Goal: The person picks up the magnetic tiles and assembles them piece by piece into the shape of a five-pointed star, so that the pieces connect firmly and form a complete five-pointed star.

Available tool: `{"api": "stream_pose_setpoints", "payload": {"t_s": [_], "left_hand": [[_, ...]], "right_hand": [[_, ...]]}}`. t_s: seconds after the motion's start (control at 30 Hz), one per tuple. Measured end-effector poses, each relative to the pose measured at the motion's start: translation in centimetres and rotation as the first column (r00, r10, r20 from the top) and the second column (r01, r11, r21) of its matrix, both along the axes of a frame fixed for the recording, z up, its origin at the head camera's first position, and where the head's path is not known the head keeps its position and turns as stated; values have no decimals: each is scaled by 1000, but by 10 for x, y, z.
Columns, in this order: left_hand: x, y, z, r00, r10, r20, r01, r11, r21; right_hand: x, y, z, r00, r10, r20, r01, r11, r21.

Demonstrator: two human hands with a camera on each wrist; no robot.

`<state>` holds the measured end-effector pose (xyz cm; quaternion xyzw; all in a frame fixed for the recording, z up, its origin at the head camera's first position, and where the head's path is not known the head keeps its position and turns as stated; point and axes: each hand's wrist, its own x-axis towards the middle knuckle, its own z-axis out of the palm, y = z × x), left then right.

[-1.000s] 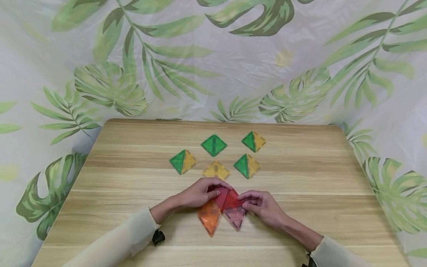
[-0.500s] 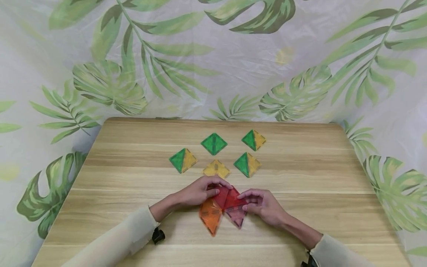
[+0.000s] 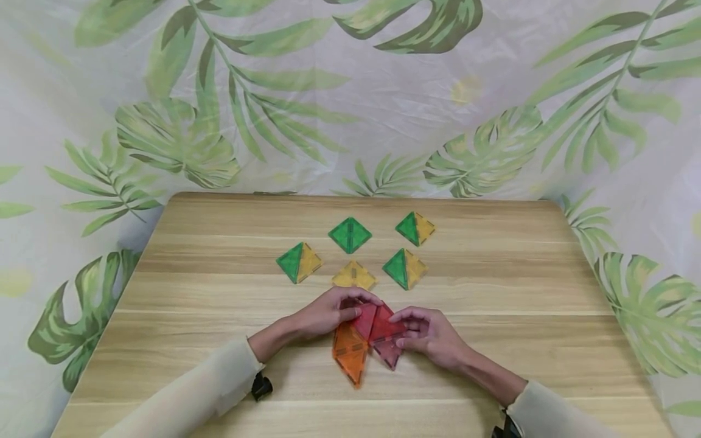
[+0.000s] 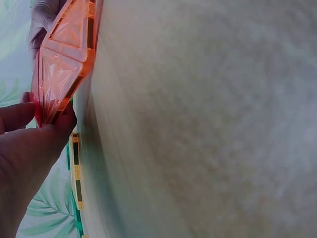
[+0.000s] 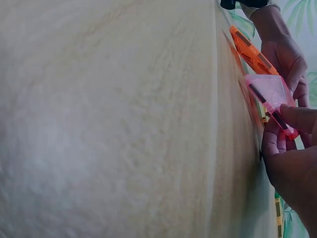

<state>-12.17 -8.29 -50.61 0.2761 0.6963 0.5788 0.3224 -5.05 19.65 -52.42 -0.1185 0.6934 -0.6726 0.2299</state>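
A fan of joined translucent magnetic tiles lies between my hands in the head view: orange triangles (image 3: 350,360) on the left, red tiles (image 3: 386,325) at the top, a pink triangle (image 3: 389,351) on the right. My left hand (image 3: 323,313) pinches the fan's upper left edge between thumb and fingers. On the other side, my right hand (image 3: 435,340) grips it where red meets pink. Both wrist views show the fan tilted, its orange tiles (image 4: 64,64) and pink tile (image 5: 270,91) held off the wooden tabletop. Fingers hide part of the red tiles.
Behind the hands, several diamonds of paired triangle tiles lie flat: a yellow one (image 3: 355,277) nearest, a green one (image 3: 350,235), and green-yellow ones at left (image 3: 299,263) and right (image 3: 405,269). A leaf-patterned cloth (image 3: 306,121) hangs beyond the wooden table (image 3: 219,292).
The orange tip has swung to the right and the pink tip has risen slightly, so the gap between them is narrower. Both hands keep their hold and have barely moved.
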Motion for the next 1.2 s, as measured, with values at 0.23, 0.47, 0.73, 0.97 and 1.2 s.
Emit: {"api": "stream_pose_setpoints", "payload": {"t_s": [0.23,0.47,0.73,0.97,1.2], "left_hand": [[0,1,-2,998,1,63,-3,1000,30],[-1,2,-1,992,5,125,-12,998,55],[0,3,0,983,25,183,-43,995,90],[2,4,2,973,32,227,-58,992,111],[3,4,0,968,39,248,-70,990,119]], "right_hand": [[1,-2,1,1000,6,-21,-7,999,-37],[0,-3,1,999,11,-35,-13,998,-58],[-1,-3,-2,994,14,-109,-23,996,-88],[-1,-5,-1,994,-4,-109,-6,996,-90],[-3,-4,-3,995,23,-101,-34,993,-111]]}}
